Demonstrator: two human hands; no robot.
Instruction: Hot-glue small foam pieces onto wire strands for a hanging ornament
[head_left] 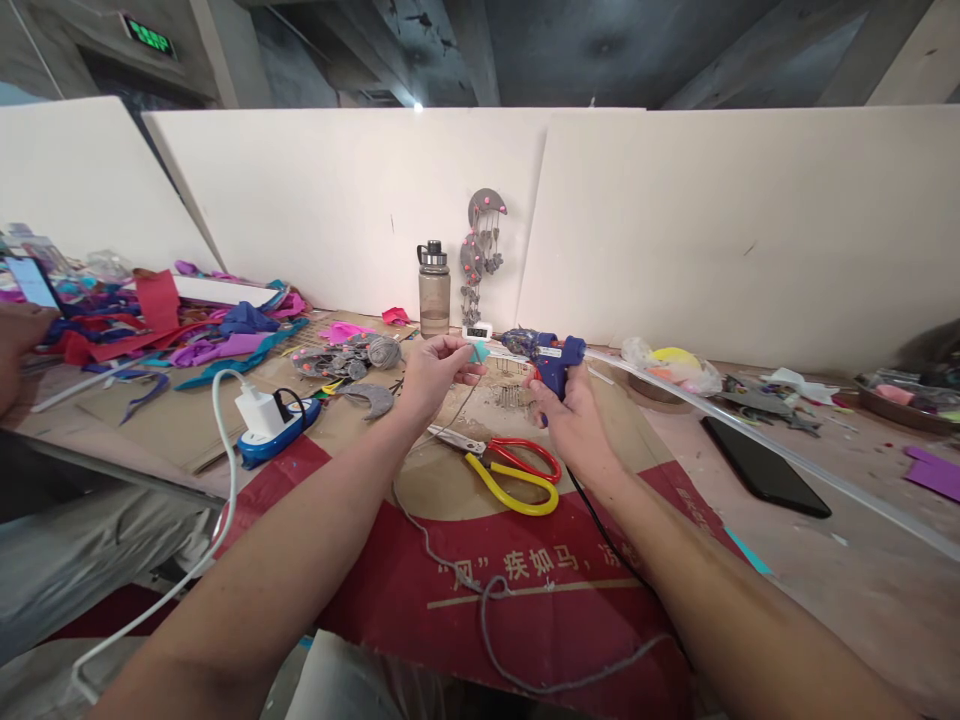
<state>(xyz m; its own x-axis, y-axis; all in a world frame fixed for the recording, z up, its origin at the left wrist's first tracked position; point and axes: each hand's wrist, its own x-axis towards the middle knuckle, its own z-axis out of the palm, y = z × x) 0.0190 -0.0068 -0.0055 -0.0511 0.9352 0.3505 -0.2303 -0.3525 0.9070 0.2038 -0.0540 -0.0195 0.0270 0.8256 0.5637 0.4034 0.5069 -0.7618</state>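
Note:
My left hand (442, 372) pinches a small teal piece (479, 351), perhaps felt, between thumb and fingertips. Grey yarn (427, 540) trails below that hand and curls over the red printed board. In my right hand (574, 420) is a blue hot glue gun (555, 362), its nozzle pointing left toward the teal piece. A long clear glue stick (720, 405) runs out of its back to the right. Below and between my hands lie scissors (517, 470) with one red and one yellow handle. A grey crescent (371, 400) rests left of my left hand.
A bottle (434, 300) and a grey moon hanging (484, 245) stand at the white panel. Coloured scraps (225, 325) heap at left, near a blue power strip (277, 432) and another person's hand (19, 340). A black phone (765, 467) lies right; a black cord passes my right forearm.

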